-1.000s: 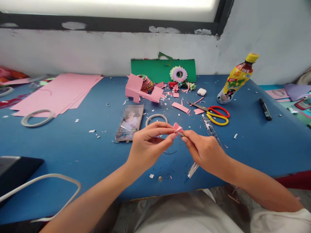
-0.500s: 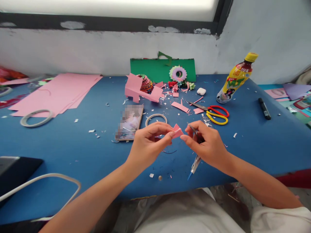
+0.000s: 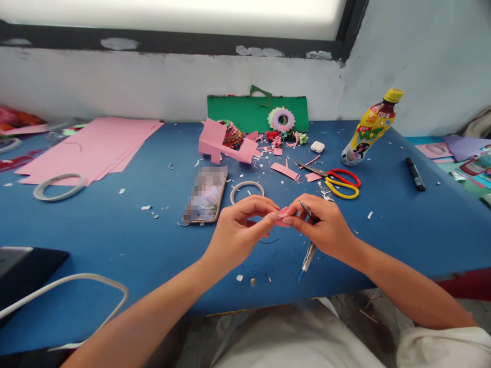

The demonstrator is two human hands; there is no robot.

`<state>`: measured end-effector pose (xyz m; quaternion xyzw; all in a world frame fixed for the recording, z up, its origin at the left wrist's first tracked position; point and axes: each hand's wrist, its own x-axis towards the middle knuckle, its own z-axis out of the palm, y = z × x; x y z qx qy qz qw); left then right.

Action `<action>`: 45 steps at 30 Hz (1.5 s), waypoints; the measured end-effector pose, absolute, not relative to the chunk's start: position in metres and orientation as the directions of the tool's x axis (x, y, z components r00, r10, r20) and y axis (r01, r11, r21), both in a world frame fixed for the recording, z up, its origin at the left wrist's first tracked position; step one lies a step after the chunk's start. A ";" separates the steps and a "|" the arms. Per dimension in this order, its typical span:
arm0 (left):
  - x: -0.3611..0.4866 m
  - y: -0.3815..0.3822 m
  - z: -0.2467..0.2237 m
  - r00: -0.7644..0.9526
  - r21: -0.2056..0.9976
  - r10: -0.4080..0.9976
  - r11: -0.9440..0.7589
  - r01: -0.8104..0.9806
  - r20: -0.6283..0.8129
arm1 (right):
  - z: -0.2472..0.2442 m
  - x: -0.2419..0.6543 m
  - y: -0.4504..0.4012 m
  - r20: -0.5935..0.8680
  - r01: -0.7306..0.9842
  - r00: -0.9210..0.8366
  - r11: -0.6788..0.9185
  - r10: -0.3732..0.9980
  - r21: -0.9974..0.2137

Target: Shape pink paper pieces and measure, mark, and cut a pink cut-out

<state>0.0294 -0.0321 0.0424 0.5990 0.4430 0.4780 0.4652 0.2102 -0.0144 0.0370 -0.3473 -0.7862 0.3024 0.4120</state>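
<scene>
A small folded pink paper piece (image 3: pixel 283 219) is pinched between both hands above the blue table. My left hand (image 3: pixel 245 225) grips its left side between thumb and index finger. My right hand (image 3: pixel 326 222) pinches the right side and also keeps a thin dark metal tool (image 3: pixel 308 210) in its fingers. Below the right palm, a silver craft knife with a blue tip (image 3: pixel 308 258) shows; whether it is held or lies on the table, I cannot tell. Behind the left hand lies a roll of tape (image 3: pixel 247 185), partly covered.
Red-and-yellow scissors (image 3: pixel 342 176), a drink bottle (image 3: pixel 370 128) and a black marker (image 3: pixel 415 174) are to the right. A phone (image 3: pixel 209 194) lies left of the hands, with pink sheets (image 3: pixel 95 140) farther left. Paper scraps and a green card (image 3: pixel 245 112) are behind.
My right hand has moved left and its thumb and fingers have closed on the right side of the pink piece. The left hand has shifted slightly right and down.
</scene>
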 end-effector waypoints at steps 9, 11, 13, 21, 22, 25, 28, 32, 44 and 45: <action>0.021 -0.025 0.039 0.045 0.877 0.932 -0.355 0.323 0.361 | 0.037 0.210 -0.015 0.446 0.300 -0.458 0.607 0.769 -0.736; 0.016 -0.020 0.038 0.064 0.800 0.914 -0.383 0.461 0.401 | 0.038 0.210 -0.016 0.473 0.275 -0.450 0.621 0.757 -0.734; 0.013 -0.017 0.038 0.084 0.725 0.903 -0.391 0.567 0.422 | 0.037 0.212 -0.016 0.514 0.263 -0.424 0.644 0.746 -0.718; 0.015 -0.026 0.044 0.352 0.596 0.713 -0.700 0.393 0.606 | 0.032 0.219 -0.015 0.689 0.219 -0.419 0.802 0.592 -0.555; 0.016 -0.028 0.045 0.370 0.571 0.688 -0.725 0.386 0.624 | 0.031 0.220 -0.015 0.700 0.210 -0.426 0.816 0.572 -0.539; 0.017 -0.031 0.045 0.363 0.483 0.621 -0.777 0.405 0.694 | 0.029 0.221 -0.015 0.717 0.186 -0.442 0.837 0.539 -0.515; 0.017 -0.032 0.044 0.380 0.403 0.570 -0.805 0.435 0.729 | 0.028 0.222 -0.015 0.723 0.166 -0.464 0.852 0.512 -0.497; 0.014 -0.032 0.041 0.443 0.289 0.523 -0.820 0.494 0.728 | 0.026 0.220 -0.014 0.712 0.171 -0.449 0.833 0.541 -0.526; 0.008 -0.031 0.034 0.351 0.423 0.541 -0.831 0.361 0.764 | 0.026 0.213 -0.013 0.288 -0.141 -0.511 0.252 0.810 -0.957; 0.008 -0.031 0.034 0.319 0.459 0.569 -0.812 0.360 0.758 | 0.028 0.212 -0.014 0.309 -0.142 -0.502 0.275 0.808 -0.951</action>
